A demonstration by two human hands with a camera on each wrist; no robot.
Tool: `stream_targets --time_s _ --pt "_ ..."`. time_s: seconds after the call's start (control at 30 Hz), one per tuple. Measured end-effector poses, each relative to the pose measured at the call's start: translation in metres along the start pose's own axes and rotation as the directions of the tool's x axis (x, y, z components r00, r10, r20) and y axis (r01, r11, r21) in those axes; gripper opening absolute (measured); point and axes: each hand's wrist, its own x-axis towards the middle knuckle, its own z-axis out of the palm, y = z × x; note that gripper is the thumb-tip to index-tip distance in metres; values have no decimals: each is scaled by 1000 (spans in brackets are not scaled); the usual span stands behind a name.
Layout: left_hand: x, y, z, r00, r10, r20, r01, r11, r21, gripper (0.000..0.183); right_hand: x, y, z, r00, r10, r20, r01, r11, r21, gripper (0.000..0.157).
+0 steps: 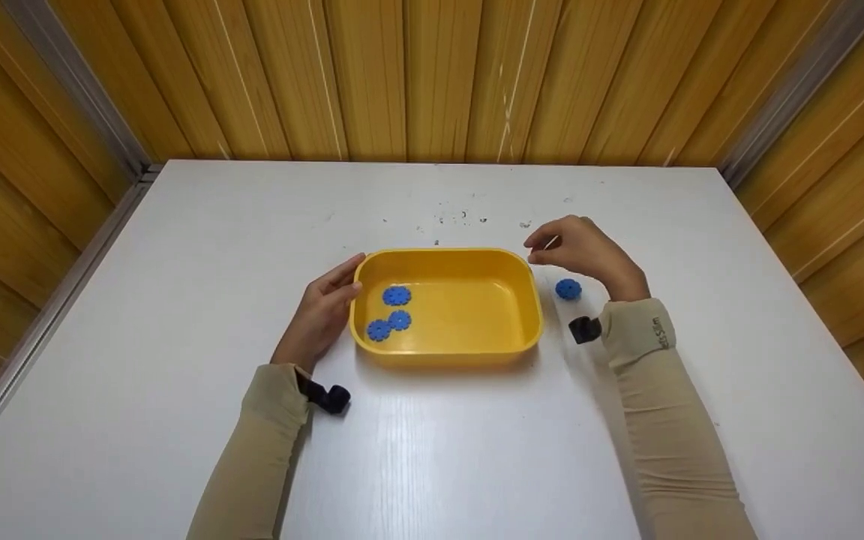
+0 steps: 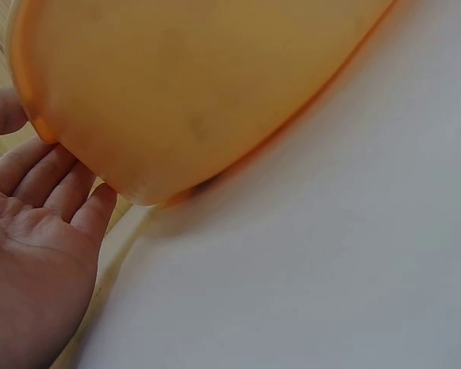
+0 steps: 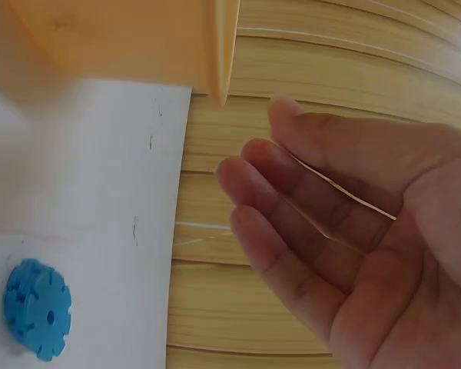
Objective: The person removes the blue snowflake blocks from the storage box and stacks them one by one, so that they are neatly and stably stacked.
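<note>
A yellow plastic tub [image 1: 447, 300] sits on the white table, with several blue notched discs [image 1: 397, 295] on the left part of its floor. My left hand [image 1: 323, 304] grips the tub's left end, thumb at the rim and fingers along the outer wall. My right hand [image 1: 578, 247] hovers beside the tub's upper right corner, fingers loosely bent and holding nothing. Below that hand, right of the tub, lies a small stack of blue notched discs [image 3: 38, 307], pressed together face to face. The left wrist view shows the left palm [image 2: 42, 254] against the tub's side.
The white table [image 1: 432, 450] extends around the tub, with small dark marks behind it. Wood-look panels [image 1: 432, 82] stand along the back and both sides. A small black camera [image 1: 586, 330] is worn on the right wrist, another [image 1: 336, 400] on the left.
</note>
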Motion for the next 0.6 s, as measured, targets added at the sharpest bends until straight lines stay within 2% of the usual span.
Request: stream_targets --time_s 0.33,0.6 --pt "1 -1 -2 1000 -13 -10 13 1000 -7 58 21 -37 17 995 -86 44 87 996 -29 30" --pt "1 0 -3 1000 -5 3 5 1000 -2 59 34 -58 31 984 -148 102 154 987 -47 30"
